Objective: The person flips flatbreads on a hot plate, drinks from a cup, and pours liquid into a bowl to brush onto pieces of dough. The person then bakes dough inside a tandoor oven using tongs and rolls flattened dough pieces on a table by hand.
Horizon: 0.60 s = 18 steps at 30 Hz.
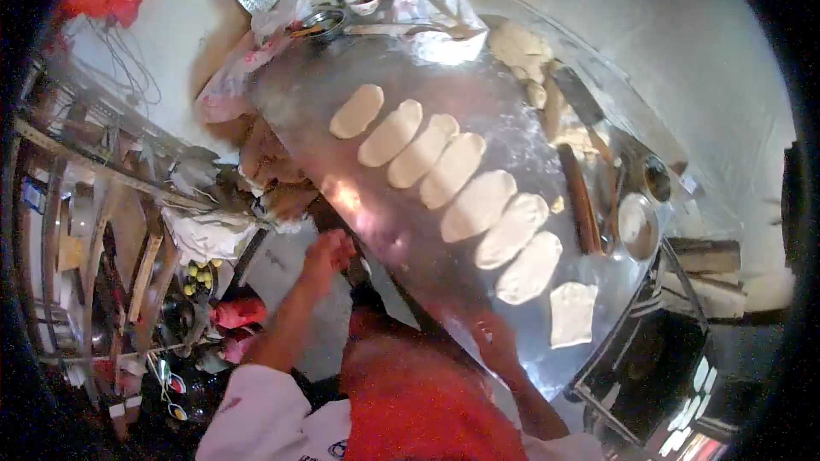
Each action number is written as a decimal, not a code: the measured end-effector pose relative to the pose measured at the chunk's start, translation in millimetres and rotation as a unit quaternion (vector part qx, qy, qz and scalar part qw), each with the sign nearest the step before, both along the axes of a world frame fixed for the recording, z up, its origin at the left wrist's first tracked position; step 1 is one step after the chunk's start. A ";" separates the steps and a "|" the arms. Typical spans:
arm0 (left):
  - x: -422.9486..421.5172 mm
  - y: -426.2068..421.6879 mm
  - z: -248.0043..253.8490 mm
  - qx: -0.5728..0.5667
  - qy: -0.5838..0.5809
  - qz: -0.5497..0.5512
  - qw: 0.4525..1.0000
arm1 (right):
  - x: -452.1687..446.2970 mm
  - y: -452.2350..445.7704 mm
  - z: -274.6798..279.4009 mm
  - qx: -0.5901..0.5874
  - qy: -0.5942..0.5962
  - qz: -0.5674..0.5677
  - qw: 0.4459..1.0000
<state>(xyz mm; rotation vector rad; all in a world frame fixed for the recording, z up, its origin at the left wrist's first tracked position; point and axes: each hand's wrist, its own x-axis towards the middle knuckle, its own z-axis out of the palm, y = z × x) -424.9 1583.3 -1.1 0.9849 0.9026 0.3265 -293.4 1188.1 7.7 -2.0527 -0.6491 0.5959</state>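
- A person in a red apron [427, 401] stands at a metal-topped table [299, 77], where eight flattened pieces of dough [453, 171] lie in a slanting row.
- The left hand [330, 252], fingers loosely curled, hangs just off the table's near edge; whether it grips anything cannot be told.
- The right hand [492, 337] is at the same edge, near the row's closer end, its fingers too blurred to tell how wide they are spread or whether they touch the metal.
- Seven pieces are long ovals; the closest, a squarish slab [573, 316], lies slightly apart.
- Along the far side sit a brown wooden bar [581, 201], a round bowl [637, 227] and a pale mass of dough [519, 47].
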 end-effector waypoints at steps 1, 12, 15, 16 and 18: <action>19.1 47.1 4.5 -0.001 -0.006 -0.014 1.000 | 0.5 29.6 3.8 0.007 -0.040 0.031 0.999; 310.0 465.3 8.5 -0.018 -0.113 0.011 0.993 | 40.1 390.5 6.9 -0.081 -0.187 0.109 0.973; 352.1 522.5 -13.7 -0.044 -0.113 -0.012 0.993 | 49.1 428.7 8.0 -0.192 -0.232 0.182 0.936; 364.5 533.3 -23.6 -0.043 -0.119 -0.014 0.992 | 48.6 428.3 6.3 -0.226 -0.224 0.181 0.931; 384.4 549.2 -41.6 -0.067 -0.161 -0.030 0.984 | 50.8 428.2 2.0 -0.265 -0.225 0.184 0.920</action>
